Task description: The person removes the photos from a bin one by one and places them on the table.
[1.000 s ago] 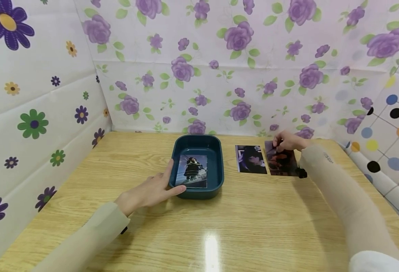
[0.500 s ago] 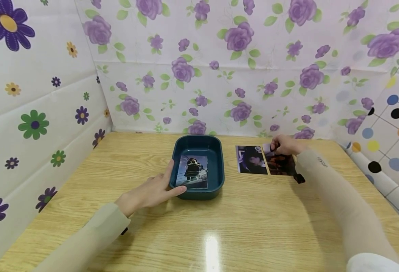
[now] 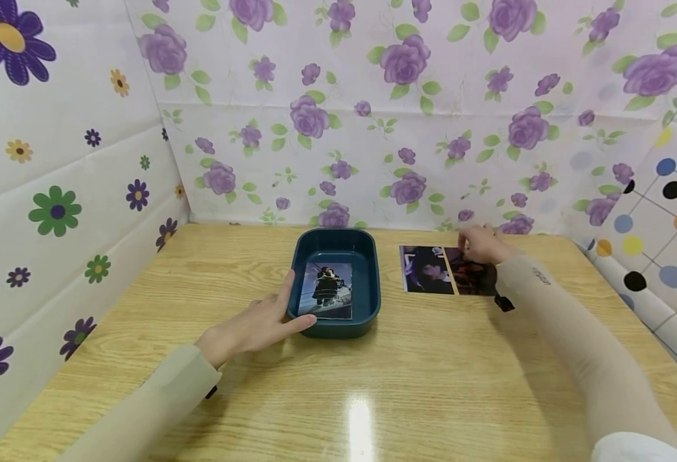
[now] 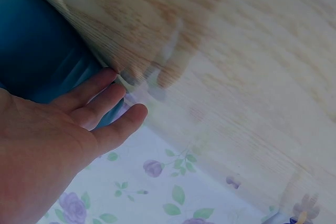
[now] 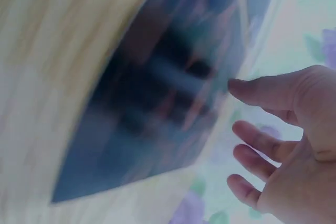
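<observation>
My left hand [image 3: 251, 324] rests against the left side and near corner of a dark teal tray [image 3: 367, 276], fingers extended, thumb over the rim. In the left wrist view, that hand [image 4: 68, 124] lies along the outer wall of the tray [image 4: 42, 40]. Inside the tray is a photo [image 3: 326, 292] of figures at a ship's railing. At the far right my right hand [image 3: 484, 244] is at the far edge of a dark reddish photo [image 3: 472, 276], partly covering it. In the right wrist view, the thumb touches the edge of this photo [image 5: 157, 98], with the other fingers loosely bent and apart from it.
A second photo [image 3: 427, 271], purple and dark, lies flat just left of the reddish one. The wooden table [image 3: 419, 372] ends at a flower-patterned cloth [image 3: 373, 154] behind and patterned cloths on both sides.
My right hand has moved the reddish photo left, squaring it beside the purple photo. Its fingers have let go of the pinched edge. The left hand and tray stay put.
</observation>
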A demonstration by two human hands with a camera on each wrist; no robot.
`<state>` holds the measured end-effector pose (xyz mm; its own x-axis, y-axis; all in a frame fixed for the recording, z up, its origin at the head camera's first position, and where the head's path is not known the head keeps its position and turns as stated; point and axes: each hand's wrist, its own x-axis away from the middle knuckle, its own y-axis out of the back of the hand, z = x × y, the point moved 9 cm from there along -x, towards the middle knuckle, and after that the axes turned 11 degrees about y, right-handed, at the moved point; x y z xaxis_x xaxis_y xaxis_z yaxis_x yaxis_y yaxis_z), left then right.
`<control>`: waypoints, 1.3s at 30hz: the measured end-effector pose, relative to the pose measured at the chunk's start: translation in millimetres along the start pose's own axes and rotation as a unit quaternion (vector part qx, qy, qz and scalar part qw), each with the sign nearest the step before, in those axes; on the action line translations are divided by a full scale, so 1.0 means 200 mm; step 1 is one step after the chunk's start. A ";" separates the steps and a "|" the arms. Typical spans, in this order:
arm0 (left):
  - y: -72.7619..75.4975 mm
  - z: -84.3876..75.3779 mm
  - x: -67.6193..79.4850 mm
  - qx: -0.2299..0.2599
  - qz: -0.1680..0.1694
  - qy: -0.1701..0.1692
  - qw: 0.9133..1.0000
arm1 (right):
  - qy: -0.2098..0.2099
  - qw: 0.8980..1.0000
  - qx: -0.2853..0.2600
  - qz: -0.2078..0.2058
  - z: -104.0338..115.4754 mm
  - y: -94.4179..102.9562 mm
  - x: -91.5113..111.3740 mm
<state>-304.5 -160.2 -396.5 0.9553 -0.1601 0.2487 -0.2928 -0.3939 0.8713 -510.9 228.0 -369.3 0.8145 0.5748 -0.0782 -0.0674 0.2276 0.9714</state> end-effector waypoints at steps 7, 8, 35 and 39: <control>0.01 0.00 0.00 -0.006 -0.002 0.001 1.000 | 0.044 0.990 -0.131 -0.026 0.24 0.07 -0.15; 0.00 0.00 0.00 -0.006 -0.002 0.001 1.000 | 0.048 0.987 -0.152 -0.027 0.28 0.07 -0.17; 0.01 0.00 0.00 -0.003 -0.003 0.002 1.000 | 0.238 0.951 -0.153 0.125 1.26 -0.28 -0.59; 0.01 0.01 0.00 0.000 -0.003 0.000 1.000 | 0.222 0.956 -0.109 0.156 1.26 -0.36 -0.61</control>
<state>-304.7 -161.7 -396.0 0.9567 -0.1582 0.2441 -0.2879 -0.3942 0.8728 -459.3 -56.5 -373.0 0.4126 0.9079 0.0739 -0.4255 0.1204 0.8969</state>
